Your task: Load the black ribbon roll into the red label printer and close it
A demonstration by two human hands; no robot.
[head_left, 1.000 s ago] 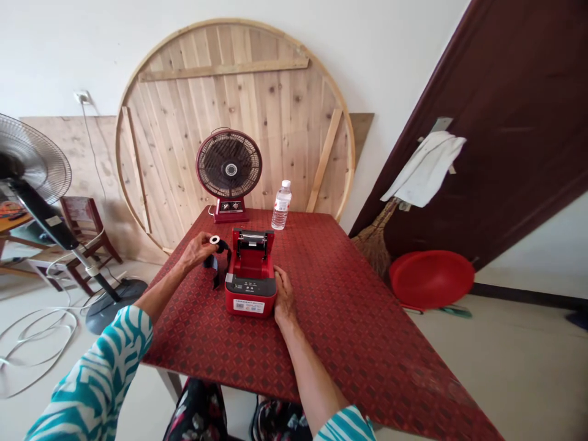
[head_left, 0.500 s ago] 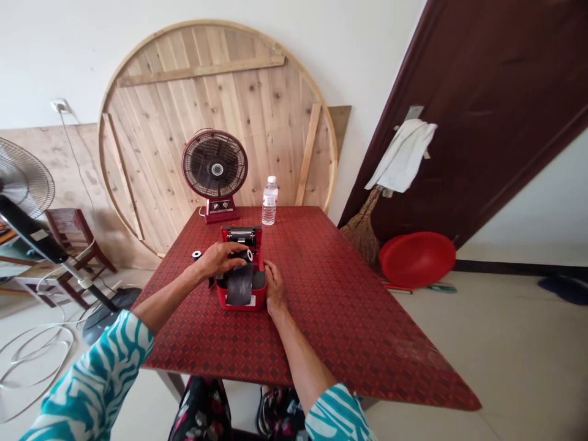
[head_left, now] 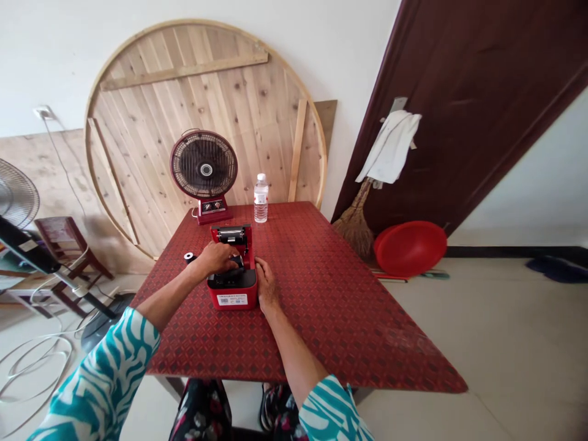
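Observation:
A small red and black label printer stands on the table with its lid raised and a white sticker on its front. My left hand reaches into the printer's opening, its fingers closed on a black ribbon roll with a white core; part of the roll is hidden under the fingers. My right hand is cupped against the printer's right side and holds it. Left of the printer lies another black roll with a white core, partly behind my left wrist.
The red patterned table carries a desk fan and a water bottle at the back. A round wooden board leans on the wall. Right are a broom and red basin; left, a standing fan.
My left hand has lowered the ribbon roll into the printer. The ribbon strip that hung over the printer's front is gone from there, so the sticker shows. The whole view has shifted slightly.

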